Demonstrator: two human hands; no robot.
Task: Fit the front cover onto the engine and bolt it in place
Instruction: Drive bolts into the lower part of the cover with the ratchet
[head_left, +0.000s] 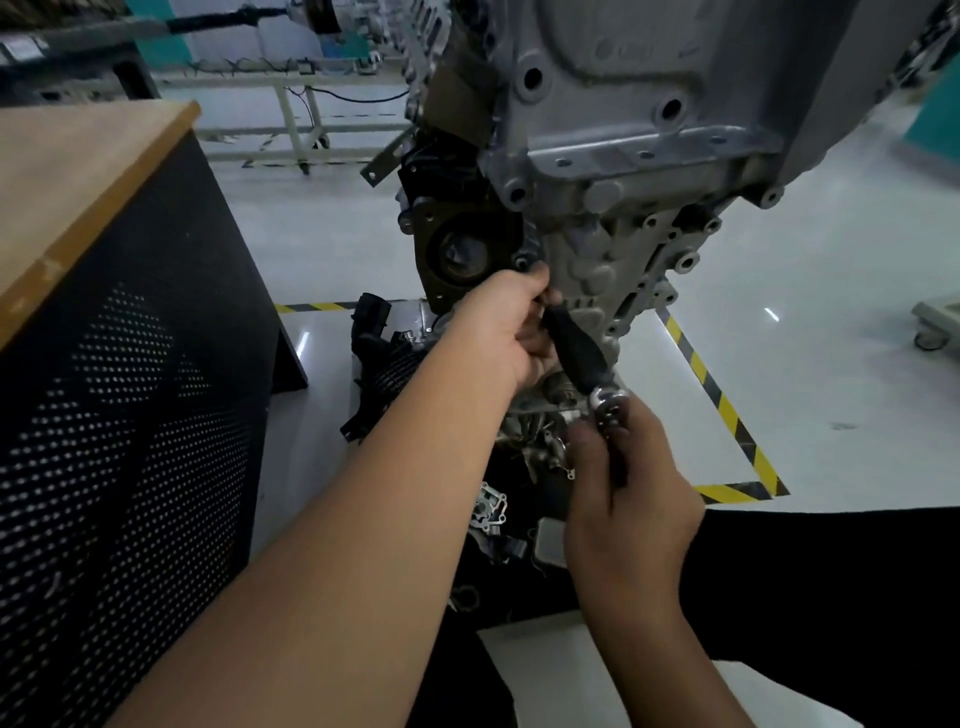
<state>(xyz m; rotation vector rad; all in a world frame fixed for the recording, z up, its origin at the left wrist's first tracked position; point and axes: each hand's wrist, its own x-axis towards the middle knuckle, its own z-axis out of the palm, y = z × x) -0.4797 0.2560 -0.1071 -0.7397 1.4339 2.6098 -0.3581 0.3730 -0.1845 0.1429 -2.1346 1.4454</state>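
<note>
The grey front cover (613, 228) sits against the engine (649, 78), which hangs in front of me. My left hand (511, 332) curls round the upper end of a black tool handle (574, 351) beside the cover's lower left edge. My right hand (623, 499) pinches the tool's shiny metal ratchet head (608, 408) just below the handle. The bolt under the tool is hidden by my fingers. A dark round housing (462, 254) sits to the left of the cover.
A wooden-topped cabinet with perforated black sides (119, 364) stands close on my left. Loose engine parts (488, 512) and black hoses (384, 364) lie on the floor below the engine. Yellow-black floor tape (722, 410) runs to the right. A white frame (301, 98) stands behind.
</note>
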